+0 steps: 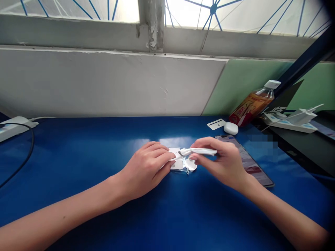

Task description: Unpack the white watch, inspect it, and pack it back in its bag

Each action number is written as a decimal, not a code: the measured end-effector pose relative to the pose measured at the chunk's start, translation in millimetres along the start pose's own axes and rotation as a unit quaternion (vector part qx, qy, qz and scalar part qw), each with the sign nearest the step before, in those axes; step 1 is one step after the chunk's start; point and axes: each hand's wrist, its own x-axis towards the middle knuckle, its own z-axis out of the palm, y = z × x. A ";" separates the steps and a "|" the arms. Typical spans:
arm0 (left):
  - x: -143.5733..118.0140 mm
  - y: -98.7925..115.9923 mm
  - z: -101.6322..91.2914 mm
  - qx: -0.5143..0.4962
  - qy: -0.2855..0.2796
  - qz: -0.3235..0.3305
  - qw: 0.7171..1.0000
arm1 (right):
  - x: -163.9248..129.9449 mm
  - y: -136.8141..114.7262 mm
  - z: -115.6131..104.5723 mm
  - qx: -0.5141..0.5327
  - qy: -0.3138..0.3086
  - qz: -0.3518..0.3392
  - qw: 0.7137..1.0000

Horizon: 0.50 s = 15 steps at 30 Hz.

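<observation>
Head view: left hand (146, 167) presses curled fingers (167, 158) on a small flat white plastic card (176, 158) with clear film, mid glossy blue worktop (78, 167). Right hand (222, 162) pinches slim white plastic tweezers (199, 151), tip at the card. Black-framed smartphone (251, 164) lies flat beside right hand; smooth white oval case (230, 128) behind.

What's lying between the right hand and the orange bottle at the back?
In the head view, a phone lies flat beside the right hand; farther back sit a white oval case and a small white card, before the bottle.
</observation>
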 end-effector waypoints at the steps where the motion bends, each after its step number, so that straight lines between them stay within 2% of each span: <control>1: 0.7 1.0 -1.0 -0.026 -0.003 -0.007 1.000 | 4.2 -1.4 0.0 0.049 0.006 0.034 0.998; 4: 3.5 8.6 -6.2 -0.149 -0.030 -0.040 0.988 | 19.8 -4.2 4.6 0.197 -0.012 0.131 0.972; 6: 5.8 15.4 -9.6 -0.270 -0.060 -0.089 0.957 | 31.6 -5.4 12.7 0.289 -0.033 0.178 0.940; 7: 7.0 18.1 -10.5 -0.331 -0.077 -0.127 0.932 | 37.7 -6.2 17.8 0.327 -0.040 0.202 0.922; 9: 9.1 20.7 -9.5 -0.445 -0.079 -0.196 0.870 | 49.3 -8.4 28.7 0.410 -0.051 0.241 0.878; 11: 11.0 19.3 -5.7 -0.576 -0.090 -0.244 0.775 | 59.4 -10.9 38.3 0.487 -0.061 0.263 0.831; 13: 12.5 16.0 -1.2 -0.669 -0.092 -0.274 0.685 | 66.9 -12.7 45.3 0.550 -0.099 0.286 0.779; 15: 13.6 13.1 1.7 -0.717 -0.081 -0.289 0.629 | 70.9 -13.0 49.7 0.594 -0.133 0.308 0.731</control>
